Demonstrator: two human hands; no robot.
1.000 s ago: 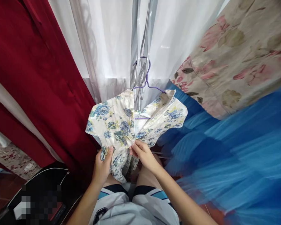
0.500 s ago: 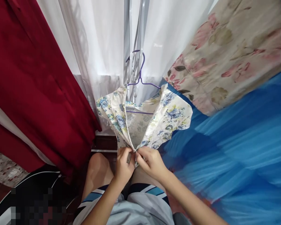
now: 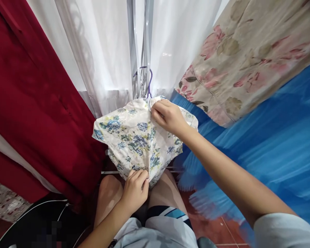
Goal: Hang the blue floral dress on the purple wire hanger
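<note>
A small white dress (image 3: 129,136) with blue and yellow flowers hangs on a purple hanger (image 3: 149,81) from a metal rail in front of me. My left hand (image 3: 134,190) pinches the dress at its lower middle seam, fingers closed on the cloth. My right hand (image 3: 167,115) is up at the neckline, just under the hanger hook, fingers pinched on the top edge of the dress. The back opening of the dress is now closed along its middle.
A dark red curtain (image 3: 28,96) hangs at the left and a white sheer curtain (image 3: 105,51) behind the rail. A floral cloth (image 3: 248,58) and blue fabric (image 3: 260,144) fill the right. My knees and a red tiled floor (image 3: 214,227) lie below.
The two open halves of the dress have been drawn together. My right hand has risen from the lower seam to the neckline; my left hand stays at the bottom.
</note>
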